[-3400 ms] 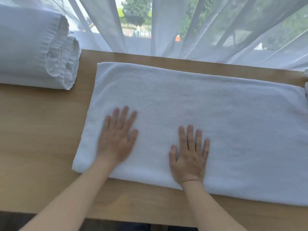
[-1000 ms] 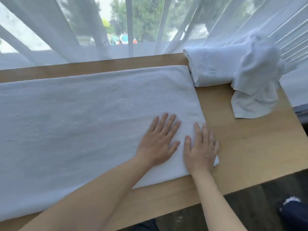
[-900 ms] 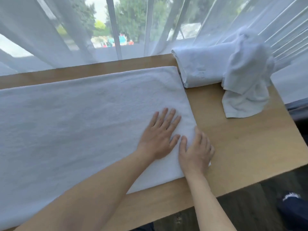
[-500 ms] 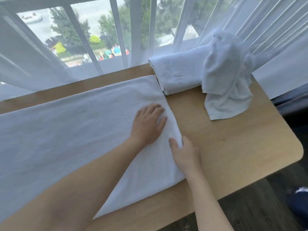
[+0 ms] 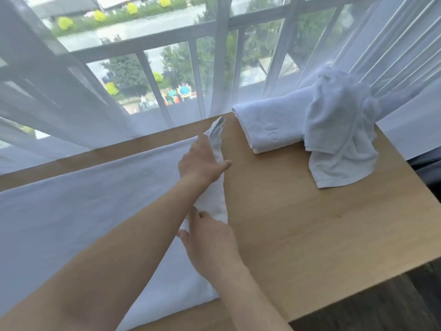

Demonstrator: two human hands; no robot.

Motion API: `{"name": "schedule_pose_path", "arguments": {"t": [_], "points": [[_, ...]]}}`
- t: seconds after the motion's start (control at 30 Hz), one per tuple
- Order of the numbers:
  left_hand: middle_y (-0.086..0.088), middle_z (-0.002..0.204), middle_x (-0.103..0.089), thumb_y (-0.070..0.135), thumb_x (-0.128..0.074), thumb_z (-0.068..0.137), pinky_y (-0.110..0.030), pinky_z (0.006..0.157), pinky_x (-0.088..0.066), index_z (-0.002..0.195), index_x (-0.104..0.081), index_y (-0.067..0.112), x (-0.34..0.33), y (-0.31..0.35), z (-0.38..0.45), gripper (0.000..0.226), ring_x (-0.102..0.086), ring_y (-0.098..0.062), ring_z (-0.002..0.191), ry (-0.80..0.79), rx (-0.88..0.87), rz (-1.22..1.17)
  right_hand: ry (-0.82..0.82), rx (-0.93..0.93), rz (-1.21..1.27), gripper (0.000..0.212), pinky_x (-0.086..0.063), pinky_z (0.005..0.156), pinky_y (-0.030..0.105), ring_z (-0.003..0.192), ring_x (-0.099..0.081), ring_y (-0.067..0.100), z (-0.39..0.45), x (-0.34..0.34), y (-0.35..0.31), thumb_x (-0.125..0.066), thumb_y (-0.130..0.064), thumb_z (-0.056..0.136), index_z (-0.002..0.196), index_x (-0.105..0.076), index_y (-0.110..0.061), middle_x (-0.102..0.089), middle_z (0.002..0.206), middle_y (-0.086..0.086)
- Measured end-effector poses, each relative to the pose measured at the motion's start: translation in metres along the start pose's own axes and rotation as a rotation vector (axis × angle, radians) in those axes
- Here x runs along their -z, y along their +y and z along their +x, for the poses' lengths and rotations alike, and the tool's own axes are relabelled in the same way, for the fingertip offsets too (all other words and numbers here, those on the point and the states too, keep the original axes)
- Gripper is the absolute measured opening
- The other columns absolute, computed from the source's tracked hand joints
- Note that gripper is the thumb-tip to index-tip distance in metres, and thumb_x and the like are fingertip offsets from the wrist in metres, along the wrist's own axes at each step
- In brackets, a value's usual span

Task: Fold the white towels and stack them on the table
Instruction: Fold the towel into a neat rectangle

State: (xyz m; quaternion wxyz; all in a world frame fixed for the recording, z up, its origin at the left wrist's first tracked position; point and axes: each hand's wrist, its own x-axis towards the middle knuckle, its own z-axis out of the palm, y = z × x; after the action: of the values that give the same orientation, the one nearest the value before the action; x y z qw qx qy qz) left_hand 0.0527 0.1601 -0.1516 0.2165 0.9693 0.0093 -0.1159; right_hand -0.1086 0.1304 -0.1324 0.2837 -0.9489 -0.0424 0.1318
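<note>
Towel being folded point(image 5: 78, 211): white, spread flat over left part of table point(image 5: 310, 223); right short edge raised off the wood and standing up.
Left hand point(image 5: 200, 161): at far end of raised edge, fingers wrapped round the cloth, thumb pointing right; grasping towel.
Right hand point(image 5: 210, 244): at near end of same edge, fingers curled under the lifted cloth; pinching towel.
Raised edge: runs between the two hands, far corner sticking up past left hand, blurred.
Folded towel point(image 5: 269, 125): white, lying at far right of table, against the curtain point(image 5: 71, 103).
Loose towel point(image 5: 341, 134): white, crumpled, draped over right end of folded towel, lower hem on bare wood.
Gap: bare wood between raised edge and folded towel; not touching.
Background: window bars and trees behind sheer curtain.
</note>
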Motion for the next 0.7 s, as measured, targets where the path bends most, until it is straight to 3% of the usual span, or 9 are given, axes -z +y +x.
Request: {"name": "schedule_pose_path", "arguments": {"t": [0.17, 0.33, 0.47, 0.7], "points": [[-0.007, 0.107, -0.070, 0.048, -0.068, 0.086, -0.034, 0.073, -0.042, 0.112, -0.065, 0.016, 0.035, -0.057, 0.014, 0.042, -0.064, -0.031, 0.102, 0.089, 0.079, -0.155, -0.070, 0.080, 0.003, 0.036, -0.033, 0.065, 0.037, 0.087, -0.062, 0.033, 0.004, -0.008, -0.031, -0.048, -0.046, 0.102, 0.116, -0.043, -0.013, -0.060, 0.101, 0.008], [0.012, 0.079, -0.070, 0.049, -0.071, 0.084, -0.028, 0.062, -0.043, 0.079, -0.067, 0.029, 0.080, -0.136, -0.007, 0.021, -0.065, -0.015, 0.077, 0.187, 0.091, -0.475, -0.195, 0.054, 0.227, 0.045, -0.037, 0.058, 0.030, 0.072, -0.050, 0.016, 0.016, -0.022, -0.070, -0.071, -0.057, 0.083, 0.089, -0.045, -0.022, -0.054, 0.076, -0.004], [0.016, 0.073, -0.064, 0.050, -0.071, 0.085, -0.009, 0.053, -0.037, 0.073, -0.061, 0.030, 0.117, -0.205, -0.033, 0.026, -0.057, 0.003, 0.068, 0.290, 0.119, -0.555, -0.217, 0.103, 0.323, 0.055, -0.029, 0.050, 0.023, 0.054, -0.036, 0.008, 0.022, -0.058, -0.118, -0.078, -0.063, 0.073, 0.069, -0.040, -0.023, -0.038, 0.061, -0.010], [0.000, 0.073, -0.060, 0.051, -0.072, 0.085, -0.015, 0.054, -0.037, 0.085, -0.060, 0.004, 0.173, -0.342, -0.080, 0.049, -0.049, -0.003, 0.060, 0.351, 0.149, -0.664, -0.305, 0.078, 0.465, 0.062, -0.023, 0.053, 0.027, 0.053, -0.028, 0.008, 0.014, -0.131, -0.222, -0.081, -0.062, 0.070, 0.064, -0.036, -0.020, -0.030, 0.060, -0.007]]}}
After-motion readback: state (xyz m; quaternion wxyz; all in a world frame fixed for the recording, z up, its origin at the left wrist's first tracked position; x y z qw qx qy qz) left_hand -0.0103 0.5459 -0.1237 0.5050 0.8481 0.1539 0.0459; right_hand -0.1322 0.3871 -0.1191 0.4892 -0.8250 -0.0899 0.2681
